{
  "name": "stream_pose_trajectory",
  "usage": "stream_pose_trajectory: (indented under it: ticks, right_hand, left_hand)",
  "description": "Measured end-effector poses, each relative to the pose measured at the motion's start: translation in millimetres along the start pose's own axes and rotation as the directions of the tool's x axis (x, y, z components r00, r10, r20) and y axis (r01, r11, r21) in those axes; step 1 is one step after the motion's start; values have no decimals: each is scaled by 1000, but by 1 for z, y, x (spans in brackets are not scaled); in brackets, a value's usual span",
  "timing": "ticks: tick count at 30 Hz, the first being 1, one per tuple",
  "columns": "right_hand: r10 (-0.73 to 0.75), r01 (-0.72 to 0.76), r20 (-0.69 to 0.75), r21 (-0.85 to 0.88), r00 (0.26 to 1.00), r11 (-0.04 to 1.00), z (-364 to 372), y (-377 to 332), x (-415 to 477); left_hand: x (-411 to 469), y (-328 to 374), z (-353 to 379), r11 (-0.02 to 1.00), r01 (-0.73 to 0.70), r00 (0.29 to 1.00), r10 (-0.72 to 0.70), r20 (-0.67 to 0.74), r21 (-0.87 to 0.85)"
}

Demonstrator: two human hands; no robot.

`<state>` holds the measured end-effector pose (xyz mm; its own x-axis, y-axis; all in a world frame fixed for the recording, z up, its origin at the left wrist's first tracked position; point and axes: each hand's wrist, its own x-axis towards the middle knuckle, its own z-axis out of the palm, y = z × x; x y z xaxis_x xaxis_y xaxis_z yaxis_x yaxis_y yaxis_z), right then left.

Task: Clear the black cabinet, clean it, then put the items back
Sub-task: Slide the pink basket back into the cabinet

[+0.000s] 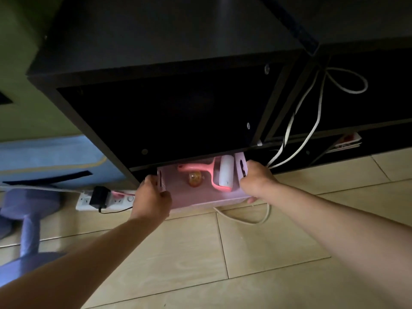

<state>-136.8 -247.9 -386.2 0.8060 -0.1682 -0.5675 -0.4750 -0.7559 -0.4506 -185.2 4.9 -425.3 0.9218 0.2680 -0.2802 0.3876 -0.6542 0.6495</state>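
Floor tiles [267, 253] | pink bin [200, 195] juts past cabinet [156, 36] | left hand [151, 197], right hand [256, 179] grip ends (slots)

roller [225, 173] in bin [200, 198], bin under cabinet [169, 121] shelf

You look at a black cabinet [156, 30], plain and without any pattern. The box [200, 197] is pale lilac. The lint roller [196, 169] has a pink handle and a white roll, and the small round thing [195, 178] is amber. The cables [316, 121] are white. The power strip [83, 200] is white too, with a black adapter [99, 196]. The fabric bin [55, 157] is light blue with a thin yellow line, the dumbbell [29, 221] is purple, and the floor [223, 253] is beige with wood grain.
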Motion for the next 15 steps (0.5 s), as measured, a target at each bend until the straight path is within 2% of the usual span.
stream_pose_trajectory:
  ticks: [4, 9, 12, 15]
  right_hand:
    - [24, -20, 20, -167, 1000, 986, 7, 5, -10]
    - [-11, 31, 86, -237, 996, 971, 9, 7, -21]
    - [-94, 124, 113, -301, 989, 946, 8, 8, -25]
    - [-276, 257, 41, -512, 960, 820, 3, 11, -28]
  left_hand:
    - [-11, -7, -1, 1000, -13, 999, 13, 33, 27]
    - [-24, -14, -8, 998, 10, 996, -15, 91, 58]
    - [-29, -16, -11, 998, 62, 991, -63, 118, 17]
    - [-32, -19, -17, 996, 84, 989, -84, 119, 2]
